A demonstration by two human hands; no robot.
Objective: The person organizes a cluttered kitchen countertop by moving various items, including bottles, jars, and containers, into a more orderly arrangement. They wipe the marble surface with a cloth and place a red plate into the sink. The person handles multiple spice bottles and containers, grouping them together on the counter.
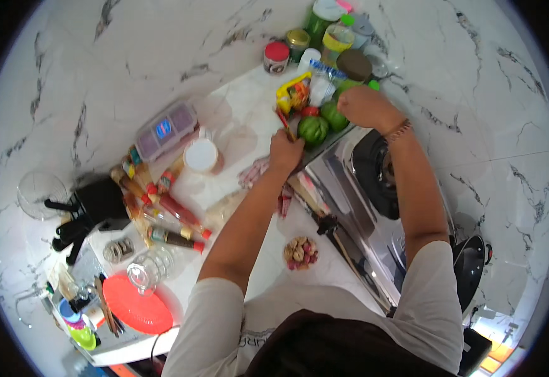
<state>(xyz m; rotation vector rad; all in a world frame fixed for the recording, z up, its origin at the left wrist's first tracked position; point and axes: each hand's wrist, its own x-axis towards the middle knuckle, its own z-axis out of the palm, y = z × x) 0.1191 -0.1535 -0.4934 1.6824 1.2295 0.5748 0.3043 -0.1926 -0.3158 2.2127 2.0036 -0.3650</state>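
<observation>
My left hand (286, 150) is closed on the near end of a thin red and yellow packet (285, 120), beside the green chayotes (312, 131). My right hand (363, 106) reaches over the far right of the green vegetables; its fingers are bent down and partly hidden, so I cannot tell what it touches. Between the hands lie a red tomato (309, 111), a yellow food packet (294, 94) and a white plastic bag (321, 90). A checkered cloth (254, 173) lies under and beside my left forearm.
A steel gas stove (336, 188) stands to the right. Jars, one with a red lid (276, 57), line the back wall. To the left are a white mug (201, 155), sauce bottles (180, 209), a knife block (101, 203), a glass jug (149, 271), and a bowl of shallots and garlic (300, 253) nearer me.
</observation>
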